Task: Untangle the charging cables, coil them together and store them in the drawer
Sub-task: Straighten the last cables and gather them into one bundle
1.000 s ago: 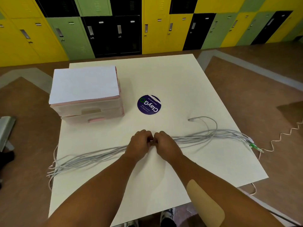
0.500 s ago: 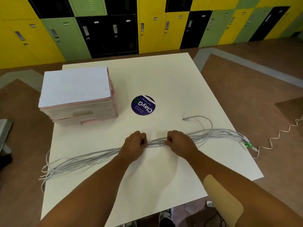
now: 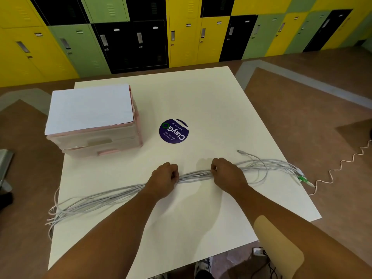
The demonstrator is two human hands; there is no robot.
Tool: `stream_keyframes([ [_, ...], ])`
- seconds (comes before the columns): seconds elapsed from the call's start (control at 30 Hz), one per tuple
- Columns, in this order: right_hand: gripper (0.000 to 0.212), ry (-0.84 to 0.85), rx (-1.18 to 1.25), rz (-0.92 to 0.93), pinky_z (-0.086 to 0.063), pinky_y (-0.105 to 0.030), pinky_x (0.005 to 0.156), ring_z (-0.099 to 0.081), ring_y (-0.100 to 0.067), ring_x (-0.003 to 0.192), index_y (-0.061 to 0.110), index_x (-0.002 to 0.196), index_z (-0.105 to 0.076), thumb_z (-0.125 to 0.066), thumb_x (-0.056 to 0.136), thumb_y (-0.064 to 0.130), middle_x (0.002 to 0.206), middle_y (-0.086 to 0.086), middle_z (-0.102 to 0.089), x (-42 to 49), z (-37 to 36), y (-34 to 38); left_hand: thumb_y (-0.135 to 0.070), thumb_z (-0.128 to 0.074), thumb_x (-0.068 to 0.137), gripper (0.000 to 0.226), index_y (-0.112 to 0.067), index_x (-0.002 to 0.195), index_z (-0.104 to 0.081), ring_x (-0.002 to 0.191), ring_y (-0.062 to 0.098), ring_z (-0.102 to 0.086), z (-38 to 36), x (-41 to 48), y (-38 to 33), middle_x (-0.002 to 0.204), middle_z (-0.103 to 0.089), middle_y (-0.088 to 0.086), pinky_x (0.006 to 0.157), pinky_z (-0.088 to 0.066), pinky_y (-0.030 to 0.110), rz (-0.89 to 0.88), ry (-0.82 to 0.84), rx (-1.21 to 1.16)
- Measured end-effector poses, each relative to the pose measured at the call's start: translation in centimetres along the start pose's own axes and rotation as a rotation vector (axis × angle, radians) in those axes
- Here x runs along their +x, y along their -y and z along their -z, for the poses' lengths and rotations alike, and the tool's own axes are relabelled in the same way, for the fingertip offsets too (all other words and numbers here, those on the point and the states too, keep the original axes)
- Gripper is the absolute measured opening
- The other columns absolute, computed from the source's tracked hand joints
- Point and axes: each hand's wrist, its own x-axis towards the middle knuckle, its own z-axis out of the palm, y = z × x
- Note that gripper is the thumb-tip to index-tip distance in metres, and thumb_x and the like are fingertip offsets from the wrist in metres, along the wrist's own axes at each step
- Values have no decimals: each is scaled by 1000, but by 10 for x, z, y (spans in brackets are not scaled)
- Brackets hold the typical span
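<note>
A long bundle of grey charging cables point(image 3: 194, 175) lies stretched across the white table point(image 3: 211, 101), from the left edge to the right edge. My left hand point(image 3: 164, 178) and my right hand point(image 3: 227, 174) both grip the bundle near its middle, a short span of cable showing between them. The left end point(image 3: 60, 210) hangs over the table's edge. At the right end several plugs, one green point(image 3: 302, 179), lie near the corner. A small pink drawer unit point(image 3: 94, 121) with a white top stands at the back left, both drawers shut.
A round purple sticker point(image 3: 174, 130) is stuck on the table beyond my hands. A thin coiled cord point(image 3: 342, 162) runs over the floor to the right. A power strip point(image 3: 258, 251) lies on the floor under the near edge. Coloured lockers point(image 3: 181, 33) line the back wall.
My hands were touching at the bundle's middle a second ago; they have slid apart along the cables, the right one further right.
</note>
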Motion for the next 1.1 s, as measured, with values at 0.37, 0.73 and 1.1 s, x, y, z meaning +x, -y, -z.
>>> stream_keyframes([
  [0.37,20,25,-83,-128,-41,-32,66,-61,-25,83,24,87,-49,-45,99,38,85,0,-62,-8,7,-18,-4,-57,82,23,-24,71,-57,78,17,-56,3,2,-3,80,-55,-9,78,-49,37,9,26,15],
  [0.73,11,63,117,-134,-40,-26,66,-57,-20,76,25,87,-53,-50,98,24,79,3,-59,-7,4,-32,-14,-57,86,15,-21,97,-53,91,23,-56,8,23,-40,102,-56,1,81,-41,34,-17,183,403],
  [1.1,11,7,180,-75,-44,-31,66,-62,-25,81,19,98,-59,-49,98,25,87,-4,-67,-7,-5,-38,-31,-60,96,20,-22,112,-65,100,22,-56,-49,54,-92,108,-62,0,86,-48,40,-212,69,153],
])
